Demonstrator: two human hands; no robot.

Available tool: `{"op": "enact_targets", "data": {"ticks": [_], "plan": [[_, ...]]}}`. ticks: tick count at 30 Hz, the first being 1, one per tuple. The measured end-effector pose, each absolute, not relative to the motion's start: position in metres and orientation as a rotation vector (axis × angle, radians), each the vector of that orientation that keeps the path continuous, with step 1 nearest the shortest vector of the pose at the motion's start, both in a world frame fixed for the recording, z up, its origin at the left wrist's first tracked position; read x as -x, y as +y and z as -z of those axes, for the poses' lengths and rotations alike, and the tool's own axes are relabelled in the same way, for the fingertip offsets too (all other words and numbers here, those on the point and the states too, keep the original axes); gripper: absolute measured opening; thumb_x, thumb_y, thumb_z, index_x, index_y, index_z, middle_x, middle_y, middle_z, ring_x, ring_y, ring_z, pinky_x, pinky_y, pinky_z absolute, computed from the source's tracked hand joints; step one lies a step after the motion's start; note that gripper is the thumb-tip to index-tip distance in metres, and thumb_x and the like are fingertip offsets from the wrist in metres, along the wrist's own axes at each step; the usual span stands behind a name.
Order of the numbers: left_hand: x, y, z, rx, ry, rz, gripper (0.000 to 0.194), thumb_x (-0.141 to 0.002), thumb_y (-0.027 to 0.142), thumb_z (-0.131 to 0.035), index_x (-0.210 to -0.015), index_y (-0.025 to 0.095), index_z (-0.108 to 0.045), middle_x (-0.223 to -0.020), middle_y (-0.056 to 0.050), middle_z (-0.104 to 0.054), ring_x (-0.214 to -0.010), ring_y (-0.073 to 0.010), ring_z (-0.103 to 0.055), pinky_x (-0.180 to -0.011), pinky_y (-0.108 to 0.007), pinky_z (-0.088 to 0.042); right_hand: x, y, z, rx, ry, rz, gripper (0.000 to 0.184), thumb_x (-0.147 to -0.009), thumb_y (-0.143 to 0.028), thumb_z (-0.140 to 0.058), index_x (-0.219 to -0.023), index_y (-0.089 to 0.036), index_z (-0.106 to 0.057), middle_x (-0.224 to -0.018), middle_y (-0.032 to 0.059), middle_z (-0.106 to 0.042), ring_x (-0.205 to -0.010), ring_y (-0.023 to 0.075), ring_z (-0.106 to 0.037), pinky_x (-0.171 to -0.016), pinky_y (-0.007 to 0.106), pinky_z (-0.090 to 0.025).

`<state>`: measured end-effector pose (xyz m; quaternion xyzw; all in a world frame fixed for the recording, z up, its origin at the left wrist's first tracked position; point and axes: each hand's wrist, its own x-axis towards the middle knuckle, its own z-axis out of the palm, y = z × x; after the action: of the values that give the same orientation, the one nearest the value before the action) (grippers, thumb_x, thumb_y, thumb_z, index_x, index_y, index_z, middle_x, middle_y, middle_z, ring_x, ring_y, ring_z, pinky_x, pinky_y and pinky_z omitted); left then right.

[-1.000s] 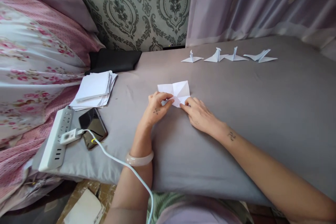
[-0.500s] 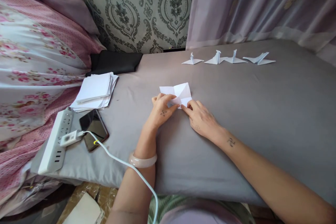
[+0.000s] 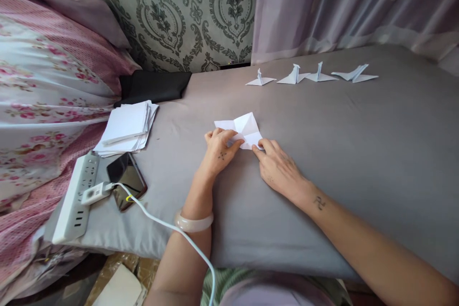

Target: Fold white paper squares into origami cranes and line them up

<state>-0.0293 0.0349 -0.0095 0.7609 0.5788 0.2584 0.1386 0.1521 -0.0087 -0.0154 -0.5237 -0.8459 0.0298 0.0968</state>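
Note:
A small white sheet of paper (image 3: pixel 247 125) with crossing creases lies on the grey cloth in front of me. My left hand (image 3: pixel 220 147) is closed on its left and near edge, thumb and forefinger pinching it. At the near right corner, my right hand (image 3: pixel 278 160) holds the paper between thumb and forefinger. Both hands partly cover the near side of the sheet. Farther back stand several folded paper cranes in a row, among them a left one (image 3: pixel 260 79) and a right one (image 3: pixel 355 74).
A stack of white paper (image 3: pixel 125 124) lies at the left before a black folded case (image 3: pixel 154 87). Nearer are a phone (image 3: pixel 127 179) and a white power strip (image 3: pixel 73 201) with a charger. Its white cable (image 3: pixel 161 221) runs across my left forearm.
My right hand has slid slightly right along the paper's near edge, and more of the sheet's near side shows. The left hand keeps its pinch. The view has shifted a little.

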Motion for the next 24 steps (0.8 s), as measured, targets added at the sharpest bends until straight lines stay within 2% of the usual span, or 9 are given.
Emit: {"op": "enact_targets", "data": {"ticks": [4, 8, 10, 12, 16, 19, 21, 24], "plan": [[0.032, 0.034, 0.008, -2.203, 1.645, -0.755, 0.01, -0.086, 0.032, -0.063, -0.09, 0.023, -0.065, -0.084, -0.002, -0.065, -0.094, -0.0211, -0.054, -0.093, -0.04, -0.031, -0.163, -0.013, 0.014, 1.607, -2.466, -0.069, 0.044, -0.087, -0.004, -0.033, -0.121, -0.012, -0.059, -0.113, 0.0161, -0.057, -0.099, 0.0257, -0.05, -0.073, 0.035, -0.045], [0.036, 0.031, 0.0, -2.244, 1.595, -0.746, 0.007, -0.085, 0.028, -0.064, -0.088, 0.024, -0.068, -0.095, -0.004, -0.068, -0.097, -0.0241, -0.048, -0.092, -0.042, -0.034, -0.184, -0.016, 0.015, 1.608, -2.445, -0.112, 0.042, -0.086, -0.005, -0.035, -0.114, -0.013, -0.065, -0.113, 0.0145, -0.058, -0.101, 0.0252, -0.052, -0.079, 0.036, -0.047], [0.037, 0.029, -0.004, -2.244, 1.529, -0.823, 0.007, -0.085, 0.027, -0.063, -0.086, 0.024, -0.069, -0.101, -0.004, -0.067, -0.096, -0.0234, -0.047, -0.09, -0.04, -0.038, -0.195, -0.016, 0.013, 1.598, -2.384, -0.178, 0.04, -0.084, -0.006, -0.038, -0.111, -0.016, -0.067, -0.114, 0.0114, -0.06, -0.101, 0.0237, -0.054, -0.08, 0.035, -0.047], [0.037, 0.028, -0.007, -2.167, 1.424, -0.957, 0.008, -0.085, 0.026, -0.062, -0.085, 0.024, -0.07, -0.103, -0.004, -0.066, -0.094, -0.021, -0.05, -0.085, -0.035, -0.042, -0.204, -0.015, 0.007, 1.573, -2.244, -0.176, 0.039, -0.084, -0.01, -0.042, -0.116, -0.018, -0.064, -0.116, 0.0096, -0.061, -0.104, 0.0231, -0.055, -0.085, 0.035, -0.047], [0.032, 0.027, -0.004, -1.834, 1.131, -1.151, 0.008, -0.081, 0.027, -0.065, -0.084, 0.019, -0.067, -0.107, -0.007, -0.065, -0.094, -0.0171, -0.06, -0.084, -0.031, -0.047, -0.212, -0.014, -0.017, 1.396, -2.008, 0.04, 0.046, -0.087, -0.027, -0.053, -0.131, -0.017, -0.05, -0.126, 0.0135, -0.057, -0.117, 0.0274, -0.05, -0.1, 0.043, -0.04], [0.028, 0.026, 0.0, -1.621, 0.99, -1.104, 0.011, -0.078, 0.027, -0.067, -0.082, 0.017, -0.064, -0.113, -0.01, -0.065, -0.104, -0.0196, -0.061, -0.089, -0.032, -0.048, -0.21, -0.017, -0.032, 1.285, -2.104, 0.105, 0.055, -0.084, -0.037, -0.06, -0.134, -0.019, -0.045, -0.131, 0.0146, -0.054, -0.123, 0.0307, -0.047, -0.104, 0.048, -0.034], [0.029, 0.023, 0.002, -1.577, 0.938, -1.04, 0.011, -0.078, 0.026, -0.066, -0.082, 0.016, -0.063, -0.118, -0.012, -0.064, -0.11, -0.0212, -0.06, -0.091, -0.033, -0.047, -0.207, -0.02, -0.034, 1.247, -2.236, 0.095, 0.058, -0.083, -0.038, -0.062, -0.135, -0.02, -0.044, -0.129, 0.0137, -0.056, -0.122, 0.0302, -0.047, -0.106, 0.049, -0.03], [0.036, 0.017, 0.006, -1.716, 0.949, -0.906, 0.006, -0.081, 0.02, -0.061, -0.084, 0.017, -0.065, -0.125, -0.011, -0.061, -0.114, -0.0217, -0.058, -0.095, -0.036, -0.045, -0.2, -0.022, -0.025, 1.192, -2.449, 0.027, 0.049, -0.083, -0.03, -0.061, -0.13, -0.02, -0.049, -0.121, 0.0103, -0.062, -0.115, 0.0265, -0.052, -0.107, 0.046, -0.028]]}}
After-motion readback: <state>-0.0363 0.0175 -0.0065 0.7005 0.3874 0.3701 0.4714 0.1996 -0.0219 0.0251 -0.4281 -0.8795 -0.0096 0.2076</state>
